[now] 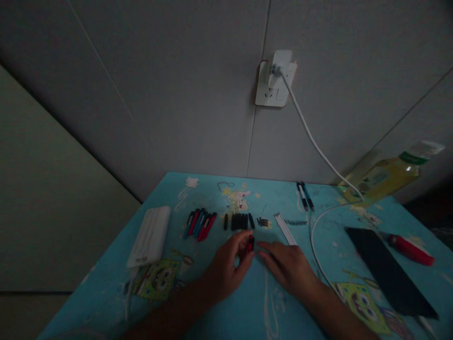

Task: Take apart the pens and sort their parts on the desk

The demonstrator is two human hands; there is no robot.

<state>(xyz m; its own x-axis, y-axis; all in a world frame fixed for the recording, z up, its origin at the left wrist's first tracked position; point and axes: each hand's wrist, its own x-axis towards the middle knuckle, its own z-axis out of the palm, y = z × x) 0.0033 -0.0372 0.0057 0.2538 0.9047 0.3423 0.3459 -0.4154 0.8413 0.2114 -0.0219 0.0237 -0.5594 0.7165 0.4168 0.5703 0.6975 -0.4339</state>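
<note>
My left hand [231, 264] is closed in a pinch around a short red pen barrel [250, 244] with a black end, held upright just above the table. My right hand [288, 264] is beside it, fingers stretched toward the barrel and apart from it, with nothing visible in them. Left of the hands lies a bunch of red and blue pen barrels [200, 224]. Beyond the fingers are a row of short black pen pieces [239, 221] and a small pile of dark parts [263, 222]. Thin white refills [285, 229] and a line of small springs [296, 222] lie behind my right hand.
Two pens [305, 196] lie at the back. A white power bank [149, 236] is on the left. On the right are a bottle of yellow liquid [387, 177], a dark flat panel [391, 271] and a red object [411, 249]. A white cable [313, 139] drops from the wall charger [280, 68].
</note>
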